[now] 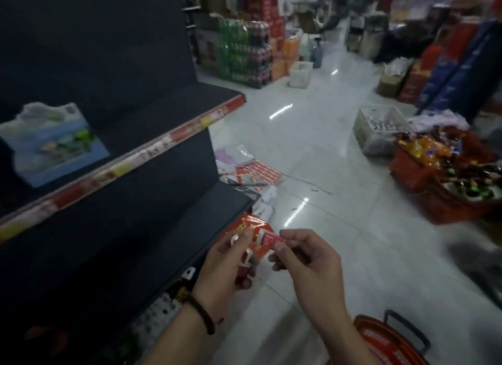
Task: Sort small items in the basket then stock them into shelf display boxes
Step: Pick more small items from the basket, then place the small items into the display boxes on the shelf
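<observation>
Dim shop aisle beside dark shelving [163, 215]: left hand [220, 269] grips a bunch of red sachets [251, 223], right hand [307, 258] pinches one red packet [271, 239] just beside it — best matched by label before boxing.

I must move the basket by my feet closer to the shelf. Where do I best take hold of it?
Probably the black handle, with a grip from above: it stands raised, clear of the rim of the red basket.
</observation>
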A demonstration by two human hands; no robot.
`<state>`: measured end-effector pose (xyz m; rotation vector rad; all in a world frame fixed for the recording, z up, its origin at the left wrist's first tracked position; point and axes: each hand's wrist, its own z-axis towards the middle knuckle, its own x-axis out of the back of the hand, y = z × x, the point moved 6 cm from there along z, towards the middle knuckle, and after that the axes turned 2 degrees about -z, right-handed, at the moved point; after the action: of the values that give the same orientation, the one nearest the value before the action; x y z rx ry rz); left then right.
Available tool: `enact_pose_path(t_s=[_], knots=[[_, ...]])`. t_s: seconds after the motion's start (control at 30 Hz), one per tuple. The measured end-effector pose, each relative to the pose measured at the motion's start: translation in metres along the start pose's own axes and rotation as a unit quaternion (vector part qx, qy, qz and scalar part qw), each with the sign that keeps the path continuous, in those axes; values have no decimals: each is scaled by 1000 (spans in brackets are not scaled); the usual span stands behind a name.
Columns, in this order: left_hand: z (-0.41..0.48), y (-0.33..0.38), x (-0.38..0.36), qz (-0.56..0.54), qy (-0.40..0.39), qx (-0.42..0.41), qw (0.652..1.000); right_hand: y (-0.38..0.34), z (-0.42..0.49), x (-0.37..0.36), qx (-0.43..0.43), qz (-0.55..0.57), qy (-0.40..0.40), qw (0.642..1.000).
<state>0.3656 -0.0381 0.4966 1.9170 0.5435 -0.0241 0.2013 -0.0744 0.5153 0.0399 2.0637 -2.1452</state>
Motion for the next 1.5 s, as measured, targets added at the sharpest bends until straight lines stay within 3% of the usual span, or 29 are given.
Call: enact_pose_path(t_s=[0.33, 0.57, 0.73, 0.9, 1.2, 1.33, 1.5], knots=[[-75, 116, 247, 15, 89, -123, 988, -32, -42, -275, 80, -67, -201, 974], [-126, 175, 394, 39, 146, -222, 963, -48, -78, -429, 189, -128, -299, 927], [-148, 198, 451, 117, 196, -255, 940, -62, -83, -500, 271, -215, -367, 863], [-155, 216, 489, 241, 331, -315, 856, -70, -52, -551, 332, -268, -386, 818], [-101, 220, 503, 471, 457, -235, 717, -74, 33, -648, 400, -398, -405, 719], [-85, 225, 503, 516, 475, -205, 682, -61, 50, -691, 420, -412, -440, 679], [-77, 220, 512, 535, 480, -209, 663, -38, 55, -727, 441, -420, -480, 632]])
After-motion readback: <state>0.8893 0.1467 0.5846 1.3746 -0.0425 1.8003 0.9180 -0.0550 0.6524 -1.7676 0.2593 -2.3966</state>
